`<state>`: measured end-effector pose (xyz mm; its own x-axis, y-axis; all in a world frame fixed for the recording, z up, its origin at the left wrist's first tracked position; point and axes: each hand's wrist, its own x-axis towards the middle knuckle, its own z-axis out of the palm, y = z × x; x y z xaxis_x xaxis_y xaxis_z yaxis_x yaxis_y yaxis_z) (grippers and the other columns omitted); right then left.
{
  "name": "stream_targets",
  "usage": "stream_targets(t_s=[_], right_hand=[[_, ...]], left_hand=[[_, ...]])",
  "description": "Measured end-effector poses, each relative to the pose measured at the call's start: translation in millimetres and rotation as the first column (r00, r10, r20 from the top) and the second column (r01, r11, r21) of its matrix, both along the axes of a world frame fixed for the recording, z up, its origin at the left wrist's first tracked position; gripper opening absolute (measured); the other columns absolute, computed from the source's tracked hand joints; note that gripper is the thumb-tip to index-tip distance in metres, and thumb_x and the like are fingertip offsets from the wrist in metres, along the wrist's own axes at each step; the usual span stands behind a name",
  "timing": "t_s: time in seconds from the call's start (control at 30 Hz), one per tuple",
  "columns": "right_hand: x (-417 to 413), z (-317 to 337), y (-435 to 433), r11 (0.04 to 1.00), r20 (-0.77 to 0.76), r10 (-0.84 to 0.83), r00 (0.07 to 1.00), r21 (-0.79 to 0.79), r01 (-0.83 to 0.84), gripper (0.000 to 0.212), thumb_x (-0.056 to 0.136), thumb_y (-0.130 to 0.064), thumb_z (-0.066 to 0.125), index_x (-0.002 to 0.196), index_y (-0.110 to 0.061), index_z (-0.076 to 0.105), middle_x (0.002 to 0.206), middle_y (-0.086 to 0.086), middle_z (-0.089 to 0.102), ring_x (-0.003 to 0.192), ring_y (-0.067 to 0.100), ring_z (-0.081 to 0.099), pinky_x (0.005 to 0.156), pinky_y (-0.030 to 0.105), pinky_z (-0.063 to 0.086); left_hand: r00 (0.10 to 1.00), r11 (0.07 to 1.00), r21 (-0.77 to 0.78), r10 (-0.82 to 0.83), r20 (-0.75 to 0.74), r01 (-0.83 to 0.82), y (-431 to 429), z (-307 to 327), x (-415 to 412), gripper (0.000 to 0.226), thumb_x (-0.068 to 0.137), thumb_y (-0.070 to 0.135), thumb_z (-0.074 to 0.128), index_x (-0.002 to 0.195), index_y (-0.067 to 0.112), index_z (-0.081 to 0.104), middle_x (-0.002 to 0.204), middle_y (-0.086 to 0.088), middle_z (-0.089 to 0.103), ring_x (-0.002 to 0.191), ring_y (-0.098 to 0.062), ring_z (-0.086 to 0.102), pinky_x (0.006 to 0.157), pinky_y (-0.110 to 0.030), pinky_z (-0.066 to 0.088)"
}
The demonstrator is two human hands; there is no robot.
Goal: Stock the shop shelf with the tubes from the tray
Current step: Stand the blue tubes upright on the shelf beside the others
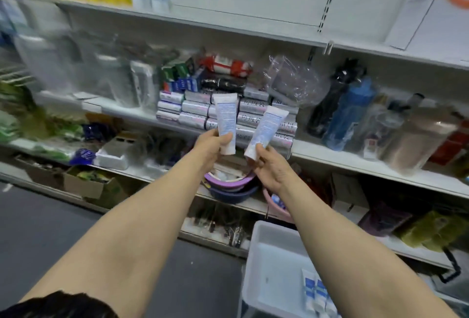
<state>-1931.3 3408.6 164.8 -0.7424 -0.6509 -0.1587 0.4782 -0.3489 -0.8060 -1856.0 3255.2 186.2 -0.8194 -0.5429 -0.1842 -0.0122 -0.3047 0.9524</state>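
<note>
- Left hand (212, 145) pinches a tube (226, 121), held upright before the shelf (330, 155).
- Right hand (272, 169) grips a second tube (266, 131), tilted right.
- More tubes (317, 292), probably three, lie in the tray (269, 254) below.

Both bare forearms reach forward and up toward the shelf (337, 156), drawing close together. The left hand (212, 146) grips the first tube (225, 117) by its lower end, thumb across the front, holding it upright before the shelf. The right hand (271, 167), slightly lower, pinches the second tube (267, 127), which tilts rightward.
</note>
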Motion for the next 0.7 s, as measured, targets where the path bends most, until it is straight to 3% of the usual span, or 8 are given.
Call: stream_targets(t_s=[0.07,0.13,0.27,0.43,0.6,0.7], right_hand=[[15.9,18.3,-23.2,1.0,-0.03,0.008,1.0,-0.024,-0.009,0.011,0.097,-0.005,0.053,0.107,-0.007,0.058,0.086,0.008,0.069,0.071,0.016,0.066,0.064,0.027,0.057],[27.0,32.2,-44.5,0.999,-0.074,0.015,0.997,-0.035,-0.018,0.017,0.095,-0.005,0.057,0.111,-0.006,0.059,0.098,0.01,0.067,0.082,0.019,0.061,0.075,0.027,0.054],[46.6,61.2,-81.8,0.997,-0.139,0.029,0.99,-0.064,-0.038,0.029,0.094,-0.004,0.058,0.122,-0.007,0.055,0.107,0.01,0.068,0.095,0.023,0.064,0.073,0.03,0.06],[58.0,102.1,-121.8,0.997,-0.233,0.004,0.973,-0.073,-0.022,0.038,0.091,-0.003,0.062,0.128,-0.004,0.052,0.107,0.013,0.069,0.094,0.025,0.067,0.087,0.038,0.058],[49.2,145.5,-167.8,0.998,-0.343,0.0,0.939,-0.059,-0.022,0.032,0.092,-0.004,0.063,0.123,-0.004,0.056,0.111,0.012,0.069,0.095,0.024,0.069,0.075,0.033,0.06],[37.4,166.0,-198.5,0.998,-0.394,0.007,0.919,-0.062,-0.034,0.028,0.091,-0.007,0.066,0.118,-0.008,0.059,0.109,0.009,0.071,0.097,0.022,0.07,0.079,0.033,0.058]], left_hand=[[0.999,0.999,-0.041,0.001,-0.038,-0.003,-24.6,21.0,17.3,0.032,0.091,0.009,0.064,0.122,0.007,0.059,0.106,-0.007,0.068,0.084,-0.018,0.066,0.066,-0.03,0.053],[0.996,0.998,-0.061,0.005,-0.085,-0.01,-44.9,41.1,33.8,0.033,0.09,0.007,0.066,0.122,0.006,0.059,0.109,-0.008,0.068,0.085,-0.019,0.067,0.062,-0.027,0.053],[0.99,0.988,-0.15,0.018,-0.142,-0.039,-84.8,73.4,58.7,0.035,0.087,0.007,0.069,0.12,0.008,0.06,0.111,-0.006,0.069,0.092,-0.021,0.066,0.065,-0.027,0.052],[0.979,0.982,-0.179,0.028,-0.204,-0.066,-128.9,110.7,74.9,0.029,0.084,0.007,0.072,0.11,0.015,0.063,0.106,-0.002,0.071,0.093,-0.018,0.068,0.069,-0.027,0.052],[0.959,0.983,-0.143,0.07,-0.275,-0.113,-177.6,140.8,66.3,0.034,0.084,0.005,0.072,0.114,0.011,0.058,0.113,-0.009,0.068,0.099,-0.026,0.068,0.072,-0.034,0.057],[0.948,0.98,-0.143,0.092,-0.303,-0.141,-207.5,155.8,55.7,0.039,0.083,0.005,0.073,0.118,0.008,0.057,0.109,-0.008,0.069,0.091,-0.023,0.069,0.07,-0.034,0.056]])
